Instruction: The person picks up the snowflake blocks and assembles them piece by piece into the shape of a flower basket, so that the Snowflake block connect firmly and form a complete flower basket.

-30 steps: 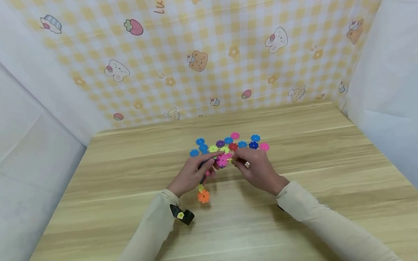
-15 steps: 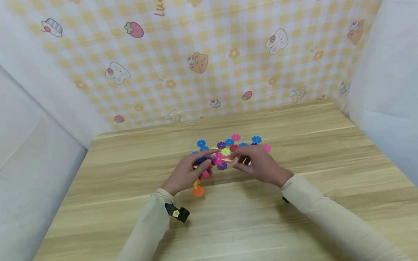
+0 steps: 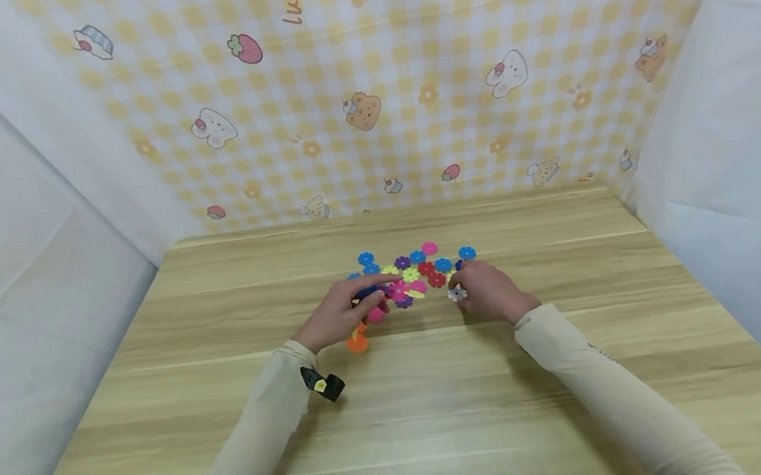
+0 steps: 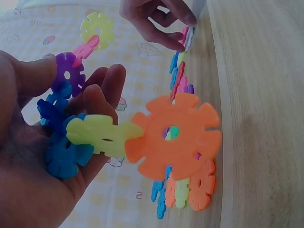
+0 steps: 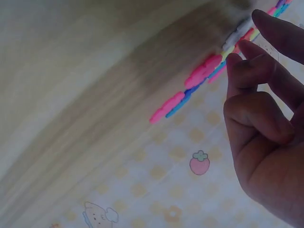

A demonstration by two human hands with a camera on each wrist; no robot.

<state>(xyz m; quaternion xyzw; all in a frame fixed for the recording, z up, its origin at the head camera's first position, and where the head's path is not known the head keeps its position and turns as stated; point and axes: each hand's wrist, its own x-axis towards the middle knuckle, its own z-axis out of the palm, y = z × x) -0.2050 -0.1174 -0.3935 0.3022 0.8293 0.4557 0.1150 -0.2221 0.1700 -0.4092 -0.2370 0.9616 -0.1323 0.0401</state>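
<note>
A linked chain of flower-shaped, notched plastic discs (image 4: 95, 130) is held above the wood-grained table (image 3: 407, 427) by the left hand (image 3: 341, 312), whose fingers and thumb are bent around its purple disc (image 4: 61, 78) and blue discs. From the grip, a pale yellow-green disc and a broad orange disc (image 4: 190, 137) are reached at one end, and a pink disc and a yellow disc (image 4: 96, 26) at the other (in the head view, much of this is covered by the hand itself). The right hand (image 3: 490, 292) is lowered to the table with its fingers partly bent and a narrow gap left between thumb and fingertip, at a white notched disc (image 3: 457, 293); whether that disc is pinched or only touched cannot be told. In the right wrist view, the hand is cut off by the right edge, and the white disc is blurred and partly hidden at its fingertips. Two pink discs (image 5: 203, 71) are seen there edge-on. Farther back, loose red discs (image 3: 436, 280) and sky-blue discs (image 3: 467, 253) are laid on the table, and a dark blue one is half covered by the right hand.
</note>
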